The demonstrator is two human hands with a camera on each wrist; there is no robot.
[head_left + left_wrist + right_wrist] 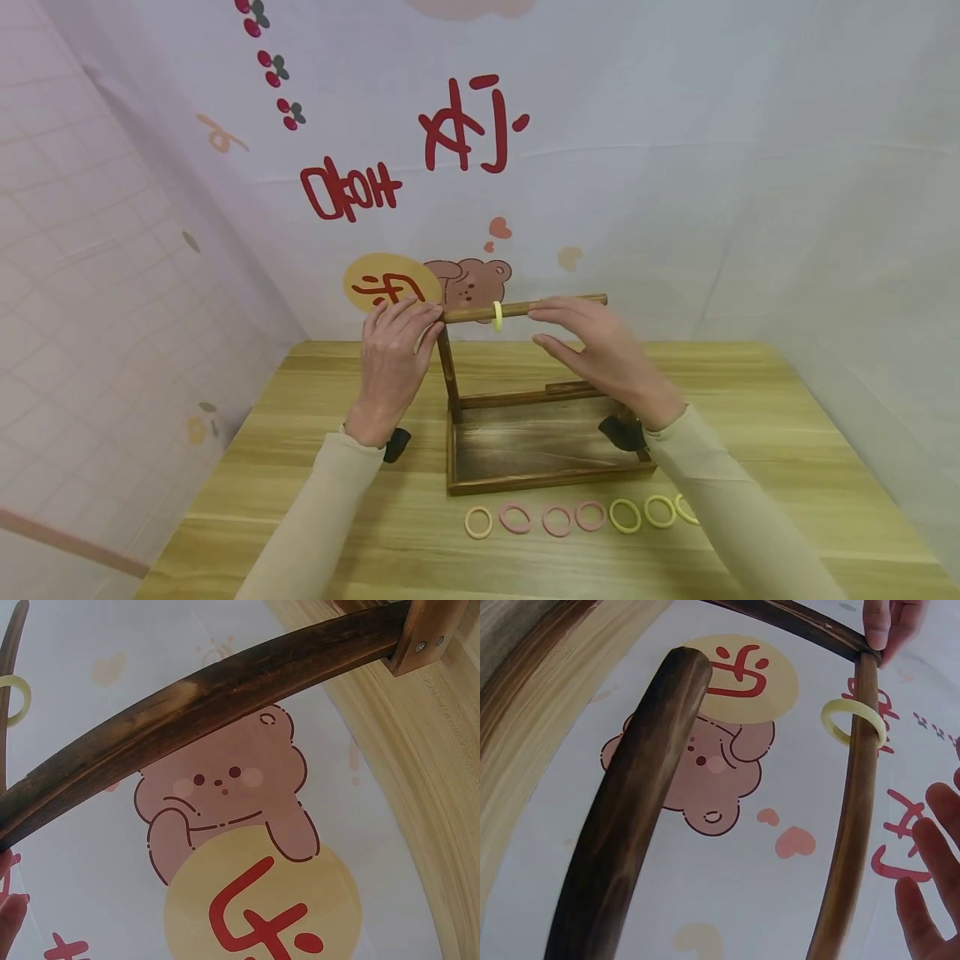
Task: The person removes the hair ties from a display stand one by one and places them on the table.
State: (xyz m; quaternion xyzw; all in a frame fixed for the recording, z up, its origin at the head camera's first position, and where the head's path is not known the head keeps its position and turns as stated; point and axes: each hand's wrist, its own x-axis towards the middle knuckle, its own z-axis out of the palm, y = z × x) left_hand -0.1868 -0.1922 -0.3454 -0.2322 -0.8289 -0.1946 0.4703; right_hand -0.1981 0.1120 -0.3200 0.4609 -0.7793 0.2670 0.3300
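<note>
A wooden stand point(551, 483) has an upright post point(447, 367) at its left and a round bar point(468, 315) across the top. One pale yellow ring point(497, 317) hangs around this bar, left of its middle. My left hand point(393, 358) pinches the corner where post and bar meet; its fingertips point(877, 626) show there in the right wrist view. Beside the bar's right half is my right hand point(607, 350), fingers spread and holding nothing. In the right wrist view its fingers point(937, 840) are apart from the bar, and a second post point(630, 802) has a free top end.
In front of the stand lies a row of rings: a peach one point(478, 533), pink ones point(557, 533) and yellow-green ones point(625, 529). The right sleeve point(720, 475) partly covers the row's end. A printed cloth point(637, 208) hangs behind the wooden table point(300, 417).
</note>
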